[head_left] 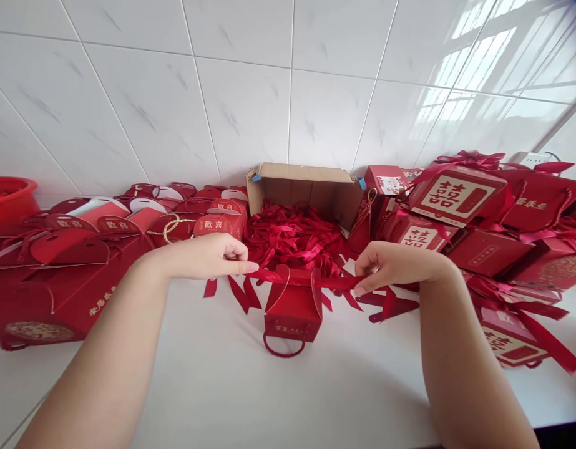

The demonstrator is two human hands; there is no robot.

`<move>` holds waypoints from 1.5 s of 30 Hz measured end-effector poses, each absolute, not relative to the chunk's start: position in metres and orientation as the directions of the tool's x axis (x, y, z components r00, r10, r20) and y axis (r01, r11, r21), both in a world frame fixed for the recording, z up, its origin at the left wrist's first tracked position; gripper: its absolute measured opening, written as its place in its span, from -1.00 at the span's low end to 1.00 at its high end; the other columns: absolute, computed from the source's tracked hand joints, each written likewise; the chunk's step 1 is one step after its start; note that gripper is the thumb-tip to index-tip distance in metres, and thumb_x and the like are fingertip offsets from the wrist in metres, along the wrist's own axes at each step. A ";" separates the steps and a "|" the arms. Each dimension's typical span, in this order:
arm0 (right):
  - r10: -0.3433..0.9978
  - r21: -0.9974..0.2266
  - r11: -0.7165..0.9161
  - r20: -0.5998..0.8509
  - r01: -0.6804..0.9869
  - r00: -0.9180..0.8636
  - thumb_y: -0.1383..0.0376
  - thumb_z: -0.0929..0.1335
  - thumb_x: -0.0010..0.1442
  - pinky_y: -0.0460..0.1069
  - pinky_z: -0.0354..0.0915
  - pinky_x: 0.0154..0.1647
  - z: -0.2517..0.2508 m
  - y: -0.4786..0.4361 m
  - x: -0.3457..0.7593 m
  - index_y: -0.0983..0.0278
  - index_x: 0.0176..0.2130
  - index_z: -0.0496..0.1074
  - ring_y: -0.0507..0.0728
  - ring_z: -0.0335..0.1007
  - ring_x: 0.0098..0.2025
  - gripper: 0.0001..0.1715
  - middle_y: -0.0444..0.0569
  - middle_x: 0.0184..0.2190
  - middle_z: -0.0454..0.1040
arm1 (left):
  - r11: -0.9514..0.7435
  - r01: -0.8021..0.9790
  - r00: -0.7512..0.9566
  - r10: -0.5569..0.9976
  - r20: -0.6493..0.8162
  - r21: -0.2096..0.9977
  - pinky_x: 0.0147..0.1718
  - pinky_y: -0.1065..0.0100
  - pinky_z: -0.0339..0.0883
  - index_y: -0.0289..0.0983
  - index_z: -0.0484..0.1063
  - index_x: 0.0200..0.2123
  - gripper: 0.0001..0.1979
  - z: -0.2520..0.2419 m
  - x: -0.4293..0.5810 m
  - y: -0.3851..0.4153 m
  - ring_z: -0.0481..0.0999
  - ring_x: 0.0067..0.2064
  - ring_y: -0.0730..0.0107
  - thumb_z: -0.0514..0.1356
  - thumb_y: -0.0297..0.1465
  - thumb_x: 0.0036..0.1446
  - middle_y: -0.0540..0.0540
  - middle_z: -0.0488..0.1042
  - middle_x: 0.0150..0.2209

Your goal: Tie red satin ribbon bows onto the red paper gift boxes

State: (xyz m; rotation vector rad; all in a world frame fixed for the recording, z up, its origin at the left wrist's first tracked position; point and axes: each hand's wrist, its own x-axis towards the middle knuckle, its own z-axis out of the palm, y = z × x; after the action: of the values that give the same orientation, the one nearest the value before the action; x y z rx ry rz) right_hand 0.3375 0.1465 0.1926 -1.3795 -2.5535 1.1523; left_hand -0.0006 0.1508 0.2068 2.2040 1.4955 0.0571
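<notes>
A small red gift box (293,312) with a cord handle hanging at its front stands on the white table. A red ribbon (334,282) runs across the top of this box, stretched sideways between my two hands. My left hand (213,257) pinches the ribbon to the left of the box, thumb pointing inward. On the other side, my right hand (385,265) has its fingers closed on the ribbon. Right behind the box, a heap of loose red ribbons (297,237) spills from an open cardboard box (306,171), with some ends lying on the table.
Several red gift boxes without bows (123,218) crowd the left side. Boxes with tied ribbons (460,193) are stacked on the right. An orange-red basin (11,199) sits at the far left. White tiled wall (250,106) closes off the back of the white table (278,405).
</notes>
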 end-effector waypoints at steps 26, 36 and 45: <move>0.659 -0.852 0.359 0.520 -0.381 -0.543 0.03 0.38 0.15 0.04 0.40 -0.25 0.182 0.143 0.316 0.20 -0.41 0.53 0.12 0.48 -0.32 -0.69 -0.06 -0.34 0.54 | -0.428 0.361 0.371 0.881 0.293 0.829 -0.50 0.39 0.37 -0.19 0.52 -0.40 -0.91 0.232 -0.022 0.117 0.48 -0.49 0.37 0.33 -0.34 -0.03 -0.04 0.48 -0.48; 0.730 -0.817 0.528 0.577 -0.232 -0.367 -0.25 0.15 0.18 0.13 0.40 -0.06 0.193 0.133 0.315 0.10 -0.14 0.54 0.19 0.48 -0.12 -0.32 -0.05 -0.06 0.53 | -0.433 0.406 0.136 0.900 0.415 0.805 -0.31 0.44 0.40 -0.16 0.55 -0.35 -0.89 0.238 0.005 0.098 0.49 -0.28 0.41 0.34 -0.37 -0.03 0.00 0.52 -0.27; 0.789 -0.809 0.586 0.583 -0.046 -0.193 0.10 0.37 0.21 0.01 0.41 -0.14 0.201 0.109 0.293 0.14 -0.09 0.53 0.11 0.47 -0.17 -0.69 -0.07 -0.19 0.56 | -0.501 0.553 0.330 0.866 0.377 0.666 -0.29 0.38 0.41 -0.11 0.46 -0.15 -0.65 0.278 0.031 0.103 0.54 -0.24 0.33 0.35 -0.32 -0.07 -0.01 0.57 -0.27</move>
State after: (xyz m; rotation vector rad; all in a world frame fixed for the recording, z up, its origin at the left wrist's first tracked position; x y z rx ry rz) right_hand 0.2931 0.1086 0.2007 -0.6392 -1.5960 0.8530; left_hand 0.0312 0.1031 0.2784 2.1812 1.2502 1.0056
